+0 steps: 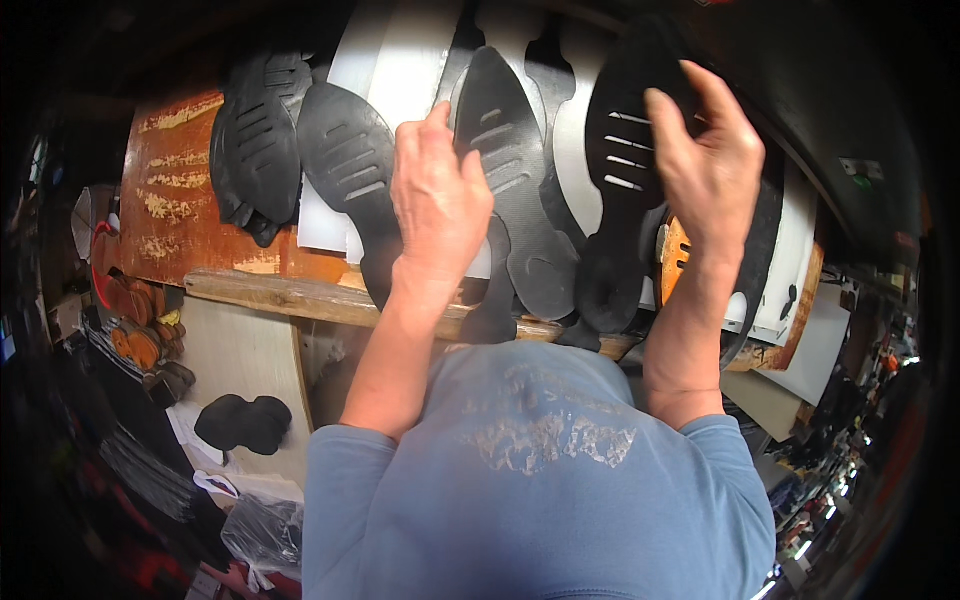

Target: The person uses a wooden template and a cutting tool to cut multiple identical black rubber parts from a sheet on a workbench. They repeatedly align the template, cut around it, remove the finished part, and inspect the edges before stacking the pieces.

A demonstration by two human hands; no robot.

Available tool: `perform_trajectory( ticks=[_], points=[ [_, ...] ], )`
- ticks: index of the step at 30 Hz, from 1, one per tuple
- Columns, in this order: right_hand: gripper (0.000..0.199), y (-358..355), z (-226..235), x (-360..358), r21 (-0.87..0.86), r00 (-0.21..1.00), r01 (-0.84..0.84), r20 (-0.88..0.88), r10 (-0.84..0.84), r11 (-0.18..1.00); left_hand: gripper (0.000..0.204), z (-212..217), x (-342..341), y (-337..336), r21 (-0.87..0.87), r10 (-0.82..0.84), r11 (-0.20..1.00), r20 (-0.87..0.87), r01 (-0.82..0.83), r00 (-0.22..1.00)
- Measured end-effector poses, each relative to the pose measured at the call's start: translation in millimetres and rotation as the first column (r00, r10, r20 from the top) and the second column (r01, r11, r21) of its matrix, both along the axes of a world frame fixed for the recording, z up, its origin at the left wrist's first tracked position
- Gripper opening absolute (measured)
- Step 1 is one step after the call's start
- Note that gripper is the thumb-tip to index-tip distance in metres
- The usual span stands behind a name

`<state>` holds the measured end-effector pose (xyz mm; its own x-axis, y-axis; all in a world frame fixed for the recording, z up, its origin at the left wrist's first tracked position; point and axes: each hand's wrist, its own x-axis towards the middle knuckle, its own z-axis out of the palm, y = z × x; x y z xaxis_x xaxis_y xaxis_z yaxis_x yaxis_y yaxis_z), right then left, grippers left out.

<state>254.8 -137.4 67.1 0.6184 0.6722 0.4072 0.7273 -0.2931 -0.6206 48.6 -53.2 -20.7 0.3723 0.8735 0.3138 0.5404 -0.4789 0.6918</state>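
Several black shoe soles with slots across their wide ends lie over the workbench in front of me. My left hand (440, 195) is over the bench between a left sole (345, 150) and a middle sole (515, 180), its index finger stretched out and thumb apart. My right hand (708, 165) has thumb and fingers spread against the right edge of a darker sole (615, 210), with light showing through its slots. No sole is visibly gripped in either hand. Whether the fingertips touch the soles I cannot make out.
A stack of black soles (255, 140) lies at the left on the worn brown bench top (165, 230). White sheets (395, 60) lie beneath the soles. A wooden strip (280, 297) edges the bench. Lower left are a black pad (245, 424) and a clear plastic bag (265, 535).
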Motion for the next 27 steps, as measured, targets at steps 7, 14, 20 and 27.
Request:
perform_trajectory(
  ticks=[7,14,20,27],
  points=[
    [0.027,14.6,-33.8,-30.2,0.021,0.979,-0.200,-0.035,0.201,0.980,0.021,11.1,-4.2,3.6,-0.447,0.151,0.883,0.564,0.146,0.812],
    [0.027,14.9,-25.7,-46.0,0.150,0.965,-0.262,0.064,0.255,0.953,0.026,29.4,-3.9,-1.3,-0.612,0.266,0.694,0.707,0.379,0.656],
    [0.028,17.8,-24.8,-54.1,0.159,0.944,-0.313,0.158,0.289,0.936,0.028,40.2,8.5,-17.7,-0.622,0.289,0.660,0.728,0.421,0.622],
    [0.026,20.4,-20.3,-75.0,0.210,0.927,-0.362,0.183,0.327,0.908,0.033,40.1,13.8,-18.1,-0.591,0.231,0.674,0.740,0.444,0.632]
  ],
)
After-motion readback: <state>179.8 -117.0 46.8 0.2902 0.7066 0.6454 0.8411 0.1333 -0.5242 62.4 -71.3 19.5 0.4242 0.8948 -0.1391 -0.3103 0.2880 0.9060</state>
